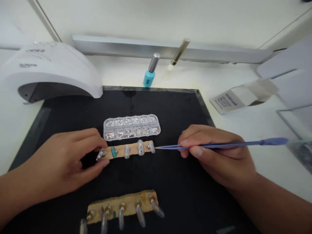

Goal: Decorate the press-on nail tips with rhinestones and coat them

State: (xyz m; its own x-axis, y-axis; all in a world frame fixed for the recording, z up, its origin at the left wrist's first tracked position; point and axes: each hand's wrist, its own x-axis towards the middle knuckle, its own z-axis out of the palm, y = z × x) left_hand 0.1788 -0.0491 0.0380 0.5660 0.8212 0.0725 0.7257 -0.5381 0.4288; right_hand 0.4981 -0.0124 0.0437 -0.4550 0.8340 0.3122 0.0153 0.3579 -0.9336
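Note:
My left hand (73, 156) grips the left end of a tan nail display strip (133, 149) between thumb and fingers. Several false nails stand along it, one teal (114, 151) and one with coloured gems (140, 147). In my right hand (216, 156) is a pair of blue-purple tweezers (229, 144), closed around in a pinch. The tweezers' fine points reach the false nail (151, 147) at the strip's right end; whether they hold a gem is too small to tell. Just behind the strip lies a clear compartment case (131, 126) of small rhinestones.
A second strip (122, 204) with several clear false nails lies in front on the black mat (185, 198). A white nail lamp (56, 65) stands back left. Behind the mat are a turquoise polish bottle (149, 78), a gold-capped bottle (179, 53) and an alcohol pads box (241, 96).

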